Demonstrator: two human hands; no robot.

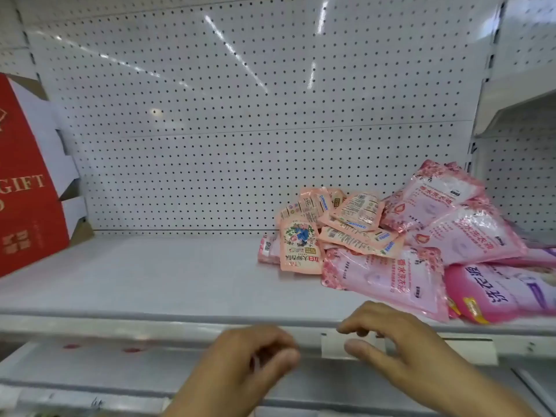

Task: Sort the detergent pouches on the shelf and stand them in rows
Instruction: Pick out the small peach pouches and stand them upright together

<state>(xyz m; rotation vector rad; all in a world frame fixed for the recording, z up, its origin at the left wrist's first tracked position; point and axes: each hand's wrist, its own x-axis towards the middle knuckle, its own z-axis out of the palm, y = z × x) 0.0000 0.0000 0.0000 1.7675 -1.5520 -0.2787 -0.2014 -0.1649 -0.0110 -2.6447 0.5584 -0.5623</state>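
Observation:
A jumbled heap of detergent pouches lies flat on the right part of the white shelf (pixel 150 275). Several small salmon-pink pouches (pixel 301 251) are piled at the heap's left. Large pink floral pouches (pixel 388 281) overlap to the right, and a brighter pink pouch (pixel 499 293) lies at the front right corner. My left hand (pixel 240 365) hovers in front of the shelf edge with loosely curled fingers, holding nothing. My right hand (pixel 388 341) hovers just below the nearest large pouch, fingers relaxed and spread, touching nothing.
A red gift box (pixel 27 188) stands at the shelf's left end. White pegboard (pixel 240 115) forms the back wall. A price-label rail (pixel 120 329) runs along the shelf's front edge, with another shelf below. The neighbouring bay begins at the right upright (pixel 478 121).

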